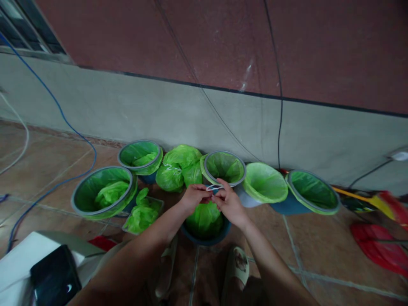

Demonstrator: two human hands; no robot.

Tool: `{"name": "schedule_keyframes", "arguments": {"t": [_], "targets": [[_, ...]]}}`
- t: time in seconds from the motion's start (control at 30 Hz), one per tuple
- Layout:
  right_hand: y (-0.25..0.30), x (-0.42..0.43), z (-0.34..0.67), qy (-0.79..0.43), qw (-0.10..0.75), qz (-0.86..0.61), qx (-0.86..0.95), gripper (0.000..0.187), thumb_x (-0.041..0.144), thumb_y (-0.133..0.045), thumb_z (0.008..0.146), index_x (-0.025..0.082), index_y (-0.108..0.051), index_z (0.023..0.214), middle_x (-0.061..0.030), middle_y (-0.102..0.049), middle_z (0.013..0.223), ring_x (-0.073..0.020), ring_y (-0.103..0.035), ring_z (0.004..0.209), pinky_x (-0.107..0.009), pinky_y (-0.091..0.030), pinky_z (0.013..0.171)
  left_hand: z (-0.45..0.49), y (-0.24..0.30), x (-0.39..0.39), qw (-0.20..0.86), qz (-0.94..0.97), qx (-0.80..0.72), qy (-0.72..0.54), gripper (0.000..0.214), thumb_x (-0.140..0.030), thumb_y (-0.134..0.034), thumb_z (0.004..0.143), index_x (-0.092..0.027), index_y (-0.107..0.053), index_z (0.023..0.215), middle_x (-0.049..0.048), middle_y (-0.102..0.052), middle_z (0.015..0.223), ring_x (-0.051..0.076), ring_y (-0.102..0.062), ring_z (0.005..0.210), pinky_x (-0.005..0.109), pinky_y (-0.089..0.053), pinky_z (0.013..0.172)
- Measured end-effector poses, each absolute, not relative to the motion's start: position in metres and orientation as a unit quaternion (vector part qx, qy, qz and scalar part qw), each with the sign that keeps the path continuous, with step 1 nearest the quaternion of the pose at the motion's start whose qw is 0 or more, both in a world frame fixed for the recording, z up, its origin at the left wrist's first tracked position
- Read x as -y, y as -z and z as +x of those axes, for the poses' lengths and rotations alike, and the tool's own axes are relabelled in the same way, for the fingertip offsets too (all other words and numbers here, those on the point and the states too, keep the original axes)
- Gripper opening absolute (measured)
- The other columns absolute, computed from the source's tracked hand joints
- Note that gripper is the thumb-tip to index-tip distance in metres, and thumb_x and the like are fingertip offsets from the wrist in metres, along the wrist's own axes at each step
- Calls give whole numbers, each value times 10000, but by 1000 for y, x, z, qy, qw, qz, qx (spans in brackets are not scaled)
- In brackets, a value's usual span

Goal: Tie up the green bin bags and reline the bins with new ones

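Between my feet stands a blue bin (pixel 206 241) with a green trash bag (pixel 204 219) gathered inside it. A white drawstring (pixel 215 187) loops between my two hands above the bag. My left hand (pixel 195 198) pinches one side of it with closed fingertips. From the other side, my right hand (pixel 232 206) grips the drawstring between thumb and fingers. Just behind my hands is a grey-rimmed bin (pixel 242 170) with a green liner. Whether the string is knotted is too small to tell.
Several green-lined bins line the wall, including one with a white-looking body (pixel 266 182). A tied green bag (pixel 181 165) sits among them. Left are a green bag in a clear container (pixel 142 214), a blue cable (pixel 57 102) and a phone (pixel 55 276). A red dustpan (pixel 379 246) lies right.
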State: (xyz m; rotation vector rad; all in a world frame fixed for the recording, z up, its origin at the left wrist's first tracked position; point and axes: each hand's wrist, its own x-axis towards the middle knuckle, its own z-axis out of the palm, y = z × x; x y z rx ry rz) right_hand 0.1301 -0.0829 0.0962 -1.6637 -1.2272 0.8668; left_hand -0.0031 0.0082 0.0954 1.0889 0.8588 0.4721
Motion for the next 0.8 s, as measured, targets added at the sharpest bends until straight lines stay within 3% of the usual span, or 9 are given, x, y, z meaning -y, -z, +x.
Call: {"name": "schedule_keyframes", "arguments": {"t": [0.1, 0.23, 0.3, 0.4, 0.53, 0.63, 0.7, 0.8], "targets": [[-95, 83, 131, -386, 406, -688, 462, 777, 185, -587, 795, 172, -268, 1503, 61, -638, 649, -132, -534, 469, -248, -423, 472, -4, -97, -9, 678, 584, -379, -236, 56, -157, -709, 624, -143, -656, 624, -29, -615, 560, 88, -525, 526, 229, -423, 580], [-87, 83, 137, -349, 354, -738, 456, 595, 193, -597, 788, 150, -475, 1369, -21, -712, 802, -148, -602, 556, -264, -466, 525, -5, -95, -7, 521, 749, -326, -247, 125, -83, -623, 674, -158, -722, 689, -15, -681, 657, 112, -579, 651, 228, -435, 676], [-86, 84, 140, -302, 365, -757, 449, 599, 206, -602, 794, 159, -481, 1379, -66, -732, 936, -165, -648, 643, -284, -503, 597, -4, -92, -7, 500, 768, -309, -256, 179, -79, -591, 706, -160, -740, 764, 1, -713, 736, 123, -606, 699, 229, -452, 703], [-89, 84, 143, -252, 428, -756, 425, 752, 224, -581, 815, 158, -305, 1511, -81, -738, 989, -183, -669, 703, -309, -535, 659, -3, -83, -10, 516, 741, -314, -294, 234, -80, -569, 730, -148, -741, 873, 20, -718, 787, 126, -614, 699, 222, -467, 676], [-95, 82, 147, -232, 516, -721, 400, 857, 303, -566, 836, 174, -132, 1563, -73, -732, 1056, -155, -635, 638, -321, -550, 650, 1, -71, -10, 558, 689, -347, -304, 286, -100, -538, 755, -144, -723, 968, -11, -651, 673, 105, -556, 574, 208, -445, 580], [-92, 80, 144, -286, 522, -702, 392, 683, 357, -578, 825, 175, -386, 1454, -60, -740, 1000, -134, -614, 583, -296, -527, 600, 5, -67, -5, 597, 664, -334, -302, 280, -137, -538, 780, -142, -705, 1004, -28, -610, 640, 92, -514, 535, 201, -433, 550], [-89, 79, 141, -350, 509, -686, 385, 472, 379, -592, 807, 171, -600, 1231, -53, -744, 933, -134, -622, 594, -276, -504, 571, 7, -68, 0, 616, 654, -317, -304, 273, -146, -547, 780, -143, -692, 1011, -25, -619, 674, 91, -527, 558, 200, -446, 568], [-85, 79, 136, -448, 489, -658, 356, 320, 418, -643, 772, 173, -710, 967, -29, -724, 787, -142, -634, 629, -255, -487, 559, 8, -72, 5, 619, 641, -330, -312, 266, -149, -575, 765, -152, -676, 1012, -15, -643, 737, 102, -576, 615, 211, -481, 616]]}}
